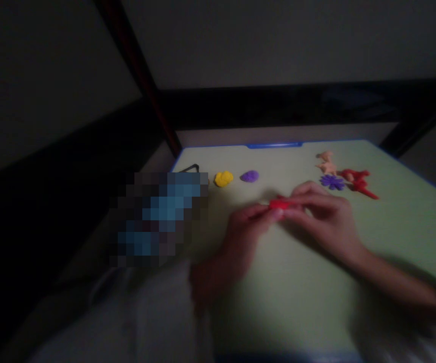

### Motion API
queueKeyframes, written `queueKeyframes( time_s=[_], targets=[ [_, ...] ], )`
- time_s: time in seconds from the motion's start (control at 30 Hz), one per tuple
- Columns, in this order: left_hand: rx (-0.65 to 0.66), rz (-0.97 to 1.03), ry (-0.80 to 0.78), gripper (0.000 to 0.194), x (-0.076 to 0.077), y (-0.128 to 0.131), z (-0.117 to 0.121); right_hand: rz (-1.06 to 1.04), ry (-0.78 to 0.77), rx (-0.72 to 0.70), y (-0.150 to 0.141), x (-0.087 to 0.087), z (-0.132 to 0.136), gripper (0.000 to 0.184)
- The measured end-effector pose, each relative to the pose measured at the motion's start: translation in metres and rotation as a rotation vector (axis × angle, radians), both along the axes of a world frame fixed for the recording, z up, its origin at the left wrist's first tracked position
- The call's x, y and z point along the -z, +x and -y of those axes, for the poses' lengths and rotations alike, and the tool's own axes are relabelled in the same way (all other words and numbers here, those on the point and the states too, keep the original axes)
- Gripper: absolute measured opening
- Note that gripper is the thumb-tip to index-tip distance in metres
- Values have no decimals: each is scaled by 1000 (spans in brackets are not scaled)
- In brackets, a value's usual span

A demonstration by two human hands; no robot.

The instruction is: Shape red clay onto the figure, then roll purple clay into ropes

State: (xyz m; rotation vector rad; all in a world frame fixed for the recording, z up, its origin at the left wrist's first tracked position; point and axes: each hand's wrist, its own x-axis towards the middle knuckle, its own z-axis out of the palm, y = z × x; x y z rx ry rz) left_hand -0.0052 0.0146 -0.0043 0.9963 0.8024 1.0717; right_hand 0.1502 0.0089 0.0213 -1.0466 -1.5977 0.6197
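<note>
My left hand (242,234) and my right hand (329,217) meet over the table, each closed in a pinch on the same small piece of red modelling clay (279,204). Its exact shape is partly hidden by the fingers and smeared by dim light. Beyond my left hand lie a yellow clay lump (223,179) and a purple clay lump (250,176). Past my right hand sit a purple flower-shaped clay piece (332,182), red clay pieces (359,182) with a thin stalk, and peach clay pieces (327,164).
The pale table (301,312) has a blue edge and a blue handle-like strip (274,145) at its far side. A pixelated blue area (165,212) covers something at the left. A dark band (278,106) crosses the wall behind.
</note>
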Motion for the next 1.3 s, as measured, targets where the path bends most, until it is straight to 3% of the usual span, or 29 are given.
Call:
queueKeyframes(
  time_s=[0.47, 1.03, 1.3],
  targets=[
    [-12, -48, -9, 22, 0, -1, -3, 2, 9, -47, 4, 0, -2, 13],
    [-32, -118, 120, 15, -4, -2, -1, 108, 32, -81, 5, -1, -2, 20],
    [-26, -161, 117, 15, -8, -2, 0, 271, 182, -108, 8, -1, -3, 24]
  ],
)
